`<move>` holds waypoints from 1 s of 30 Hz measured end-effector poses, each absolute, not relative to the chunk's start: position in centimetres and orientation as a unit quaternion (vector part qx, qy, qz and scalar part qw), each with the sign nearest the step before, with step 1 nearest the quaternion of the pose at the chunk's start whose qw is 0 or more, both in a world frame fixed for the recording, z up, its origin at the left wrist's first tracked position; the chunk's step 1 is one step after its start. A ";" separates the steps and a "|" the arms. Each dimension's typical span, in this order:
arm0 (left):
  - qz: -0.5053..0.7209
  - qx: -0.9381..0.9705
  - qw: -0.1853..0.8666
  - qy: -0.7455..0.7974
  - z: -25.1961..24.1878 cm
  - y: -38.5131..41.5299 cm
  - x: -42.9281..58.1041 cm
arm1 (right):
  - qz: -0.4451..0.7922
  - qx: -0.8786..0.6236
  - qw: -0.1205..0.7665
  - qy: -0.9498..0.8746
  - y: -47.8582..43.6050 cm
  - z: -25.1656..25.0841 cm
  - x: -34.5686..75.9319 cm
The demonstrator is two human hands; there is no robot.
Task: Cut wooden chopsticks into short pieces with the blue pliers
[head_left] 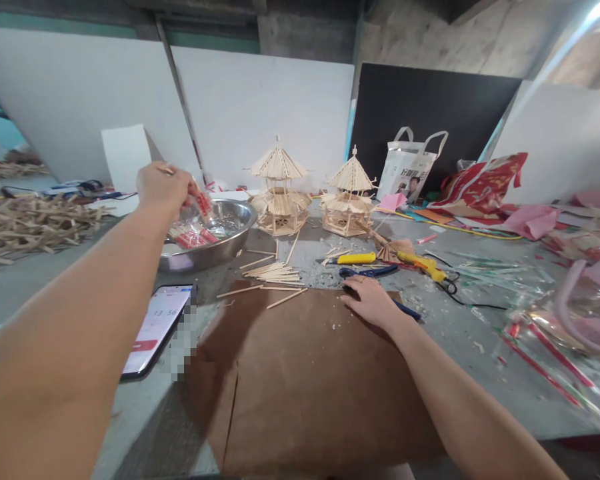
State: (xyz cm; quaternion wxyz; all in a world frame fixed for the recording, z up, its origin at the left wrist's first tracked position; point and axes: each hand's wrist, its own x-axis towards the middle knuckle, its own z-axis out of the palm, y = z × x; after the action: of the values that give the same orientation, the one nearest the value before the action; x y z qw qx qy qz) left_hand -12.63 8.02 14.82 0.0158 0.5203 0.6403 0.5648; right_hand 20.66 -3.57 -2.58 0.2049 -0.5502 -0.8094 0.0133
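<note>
The sheet (310, 387) lies at the middle of the table's (455, 333) front edge; loose sticks (273, 272) lie along its rear edge, left of a utility knife (357, 258). Two pavilion models (280, 200) stand toward the rear edge, right of a basin (215, 256); a smartphone (163, 327) lies before the basin

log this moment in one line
left hand: holds wrapper at bowl | right hand: at blue tool | rest: phone, two pavilions

Glossy metal basin (219, 253), matt wooden sticks (276, 273)
</note>
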 end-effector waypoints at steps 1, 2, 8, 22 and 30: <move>0.584 0.500 0.039 0.638 15.2 7.7 -12.0 | 0.010 -0.548 0.213 -0.809 -3.6 -2.5 20.6; 0.602 0.498 0.060 0.621 15.6 7.3 -11.2 | 0.006 -0.545 0.221 -0.809 -3.7 -2.5 20.6; 0.667 0.572 0.128 0.461 14.5 2.4 -5.7 | 0.028 -0.513 0.333 -0.791 -3.7 -2.2 20.4; 0.299 0.909 0.081 0.279 1.8 -7.4 3.3 | 0.704 -0.297 0.508 -0.396 -5.4 -0.8 18.0; 0.129 0.955 0.019 0.267 -0.1 -7.5 2.2 | 0.653 -0.379 0.564 -0.335 -5.1 -0.8 18.2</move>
State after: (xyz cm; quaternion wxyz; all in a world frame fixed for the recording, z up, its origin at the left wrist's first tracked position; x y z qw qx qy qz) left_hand 2.19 -7.48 -0.06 0.0192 0.9550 0.2666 0.1288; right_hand 18.21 -5.07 -0.82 0.5636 -0.3789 -0.3349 0.6532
